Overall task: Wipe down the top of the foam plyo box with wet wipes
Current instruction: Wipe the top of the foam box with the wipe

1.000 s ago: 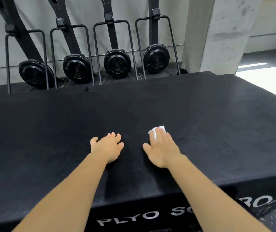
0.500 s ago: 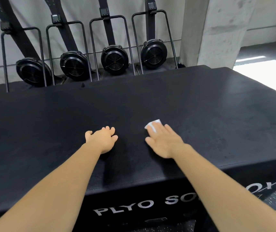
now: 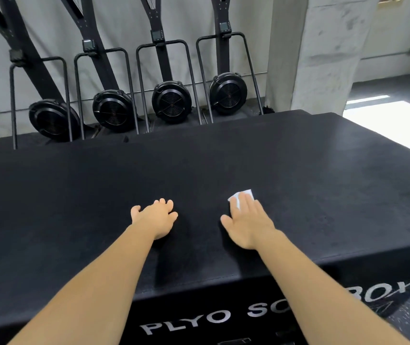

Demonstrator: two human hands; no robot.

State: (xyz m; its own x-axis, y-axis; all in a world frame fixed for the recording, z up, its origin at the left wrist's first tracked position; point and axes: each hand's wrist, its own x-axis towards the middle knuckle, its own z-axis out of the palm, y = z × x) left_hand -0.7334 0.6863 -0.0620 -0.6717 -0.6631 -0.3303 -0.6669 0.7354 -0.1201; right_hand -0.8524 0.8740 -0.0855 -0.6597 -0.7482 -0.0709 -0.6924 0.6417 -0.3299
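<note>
While the right hand [image 3: 247, 224] presses flat, fingers straight and together, on a white crumpled wet wipe [image 3: 245, 195], the left hand [image 3: 155, 219] rests open, fingers slightly spread, on the matte black, finely textured plyo box [image 3: 323, 185] top; long axis left-right.

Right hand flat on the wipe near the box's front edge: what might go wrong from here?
The wet wipe is pinned only under the flat right hand; it may bunch or slip out mid-stroke. Most of the plyo box top lies beyond it, so far areas might get missed. The left hand rests on the top; that patch may go unwiped.
</note>
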